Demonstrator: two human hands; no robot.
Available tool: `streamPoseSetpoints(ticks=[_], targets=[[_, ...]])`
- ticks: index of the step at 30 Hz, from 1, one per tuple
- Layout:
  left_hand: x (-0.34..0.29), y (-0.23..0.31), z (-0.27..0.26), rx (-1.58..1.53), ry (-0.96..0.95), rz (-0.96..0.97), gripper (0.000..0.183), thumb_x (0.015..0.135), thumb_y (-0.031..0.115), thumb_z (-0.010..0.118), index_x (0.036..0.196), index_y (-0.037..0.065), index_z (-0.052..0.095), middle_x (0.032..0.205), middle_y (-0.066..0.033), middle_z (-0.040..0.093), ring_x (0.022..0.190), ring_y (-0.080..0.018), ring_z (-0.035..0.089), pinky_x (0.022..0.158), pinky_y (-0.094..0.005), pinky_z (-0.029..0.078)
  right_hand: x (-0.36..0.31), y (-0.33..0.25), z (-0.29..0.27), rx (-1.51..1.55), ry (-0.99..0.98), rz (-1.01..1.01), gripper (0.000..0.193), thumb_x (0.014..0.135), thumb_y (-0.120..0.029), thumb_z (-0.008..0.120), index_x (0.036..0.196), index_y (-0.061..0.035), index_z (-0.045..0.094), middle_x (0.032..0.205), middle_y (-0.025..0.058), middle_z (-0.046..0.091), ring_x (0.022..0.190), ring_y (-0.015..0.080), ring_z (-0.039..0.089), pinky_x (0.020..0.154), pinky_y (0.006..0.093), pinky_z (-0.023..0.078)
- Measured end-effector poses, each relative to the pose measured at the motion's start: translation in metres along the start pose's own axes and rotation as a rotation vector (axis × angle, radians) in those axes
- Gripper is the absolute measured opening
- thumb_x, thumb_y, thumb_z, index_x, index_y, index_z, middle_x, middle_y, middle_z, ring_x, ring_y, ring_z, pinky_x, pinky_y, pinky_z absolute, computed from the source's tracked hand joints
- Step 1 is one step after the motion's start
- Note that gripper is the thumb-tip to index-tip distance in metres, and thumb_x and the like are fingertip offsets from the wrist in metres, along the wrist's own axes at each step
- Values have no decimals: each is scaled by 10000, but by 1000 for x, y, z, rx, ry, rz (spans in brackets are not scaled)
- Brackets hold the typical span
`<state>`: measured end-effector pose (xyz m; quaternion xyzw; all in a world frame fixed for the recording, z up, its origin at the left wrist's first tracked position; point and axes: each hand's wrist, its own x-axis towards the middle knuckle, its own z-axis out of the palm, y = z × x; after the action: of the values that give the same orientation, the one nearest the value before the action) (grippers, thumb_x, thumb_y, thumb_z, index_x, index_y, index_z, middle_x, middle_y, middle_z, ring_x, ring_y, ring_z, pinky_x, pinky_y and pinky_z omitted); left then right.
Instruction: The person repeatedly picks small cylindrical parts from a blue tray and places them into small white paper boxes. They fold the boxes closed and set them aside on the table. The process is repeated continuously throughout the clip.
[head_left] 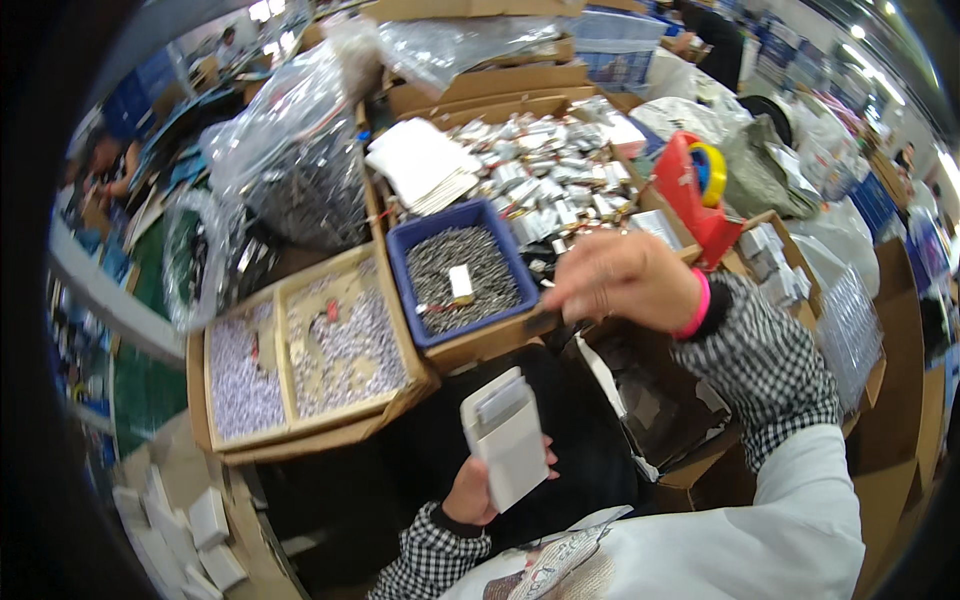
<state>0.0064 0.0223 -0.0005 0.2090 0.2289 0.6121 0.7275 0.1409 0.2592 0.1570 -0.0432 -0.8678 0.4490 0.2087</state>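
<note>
A small white carton [508,455] stands upright in my left hand [470,495], whose fingers wrap round it. Its top is open, with a pale flat piece showing inside. My right hand [625,280] hovers past the right edge of a blue plastic bin [400,285], its fingers drawn together; a tiny white bit shows at the tips, too small to name. Small dark metal parts [450,255] fill the bin, and a silver block with red wire [460,282] lies on them. Behind, a cardboard box holds a heap of silver wired pieces [545,175].
Left of the bin stands a divided wooden tray [282,350] of small pale parts. White cartons [208,520] lie at lower left. A red tape dispenser [685,185] is at right, above an open cardboard box [690,470]. Clear plastic bags [290,110] sit at back left.
</note>
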Motion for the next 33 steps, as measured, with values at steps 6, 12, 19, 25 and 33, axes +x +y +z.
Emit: streamPoseSetpoints(ticks=[6, 12, 19, 25, 33], targets=[[2, 0, 8, 42, -71, -26, 963, 740, 701, 588, 1331, -26, 367, 1252, -164, 475, 1104, -246, 532, 928, -414, 467, -2, -9, 50, 30, -203, -31, 142, 830, -172, 677, 935, -83, 710, 876, 53, 645, 837, 214, 631, 725, 298, 502], [-1, -4, 5, 97, -94, -153, 985, 729, 707, 593, 1333, -35, 357, 1255, -173, 469, 1115, -256, 527, 933, -420, 468, -3, -8, 62, -49, -172, -1, 198, 829, -200, 675, 968, -59, 673, 866, 78, 653, 812, 253, 641, 711, 312, 513], [-3, -10, 4, -107, -178, -177, 986, 730, 708, 586, 1345, -23, 342, 1254, -193, 476, 1123, -271, 531, 929, -441, 476, -6, -6, 80, -26, -78, 4, 212, 804, -197, 705, 958, -62, 648, 829, 80, 642, 745, 230, 627, 666, 306, 502], [-7, -12, 5, -226, -183, -197, 948, 767, 691, 554, 1372, 3, 309, 1264, -201, 475, 1127, -284, 537, 918, -460, 479, -13, -4, 103, 55, 99, 367, 186, 801, -150, 693, 930, -37, 621, 781, 69, 613, 706, 197, 610, 624, 286, 490], [-10, -17, 12, -212, -35, -159, 927, 772, 718, 499, 1362, 31, 302, 1243, -183, 488, 1107, -286, 548, 893, -480, 493, -25, 7, 121, -238, 312, 206, 160, 784, -109, 697, 898, -50, 602, 784, 52, 578, 634, 167, 590, 574, 270, 487]])
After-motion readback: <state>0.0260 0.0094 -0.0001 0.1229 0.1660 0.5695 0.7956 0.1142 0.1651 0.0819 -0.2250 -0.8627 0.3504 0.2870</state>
